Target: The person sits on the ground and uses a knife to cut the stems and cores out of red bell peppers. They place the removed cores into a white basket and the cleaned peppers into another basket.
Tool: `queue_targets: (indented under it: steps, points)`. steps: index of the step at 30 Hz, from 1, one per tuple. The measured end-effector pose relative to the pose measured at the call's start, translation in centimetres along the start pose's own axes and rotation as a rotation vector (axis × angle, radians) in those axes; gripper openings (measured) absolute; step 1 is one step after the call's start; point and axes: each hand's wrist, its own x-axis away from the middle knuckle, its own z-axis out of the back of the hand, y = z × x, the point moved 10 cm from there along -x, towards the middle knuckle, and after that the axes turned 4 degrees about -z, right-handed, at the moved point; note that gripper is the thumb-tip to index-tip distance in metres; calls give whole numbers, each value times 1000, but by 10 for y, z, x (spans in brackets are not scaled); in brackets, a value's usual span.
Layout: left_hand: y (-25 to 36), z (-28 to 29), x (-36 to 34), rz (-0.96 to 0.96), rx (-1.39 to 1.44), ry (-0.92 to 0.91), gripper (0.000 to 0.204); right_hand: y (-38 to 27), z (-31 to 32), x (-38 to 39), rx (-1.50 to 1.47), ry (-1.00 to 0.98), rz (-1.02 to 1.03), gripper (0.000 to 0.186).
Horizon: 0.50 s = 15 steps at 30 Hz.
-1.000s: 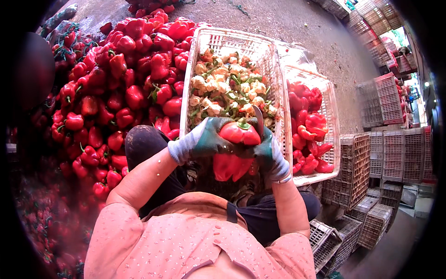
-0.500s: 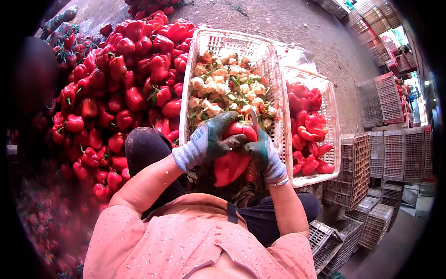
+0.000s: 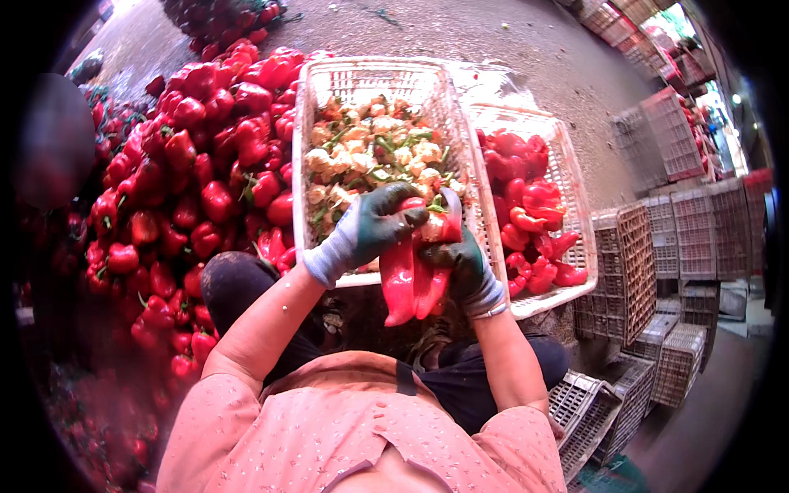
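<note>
A long red pepper (image 3: pixel 399 283) is split lengthwise, its pieces hanging toward me and its pale inside partly showing near the top. My left hand (image 3: pixel 374 226), in a grey and dark green glove, is closed on its left side. My right hand (image 3: pixel 467 267), gloved alike, is closed round a knife whose curved blade (image 3: pixel 451 205) points up beside the pepper; the handle is hidden. The right fingers also press against the pepper. Just beyond both hands stands a white plastic crate (image 3: pixel 301 164) filled with pale pepper cores (image 3: pixel 362 152) and green stems.
A big heap of whole red peppers (image 3: pixel 185 177) lies at the left. To the right, a second white crate (image 3: pixel 580 181) holds opened red peppers (image 3: pixel 526 209). Brown and grey crates (image 3: pixel 612 275) are stacked farther right. My bent knee (image 3: pixel 238 283) is beside the heap.
The pepper has opened from a mostly joined body into separate hanging pieces. My hands have turned it, and the blade stays beside it. The whole view has shifted slightly.
</note>
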Motion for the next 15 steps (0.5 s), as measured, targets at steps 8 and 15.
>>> queue_targets:
  steps: [8,15]
  points:
    - [-15,-117,-107,128,715,-98,39,-100,114,34,297,301,52,47]
    - [44,-172,-155,-195,-352,-12,52,-150,218,100,1257,814,481,52]
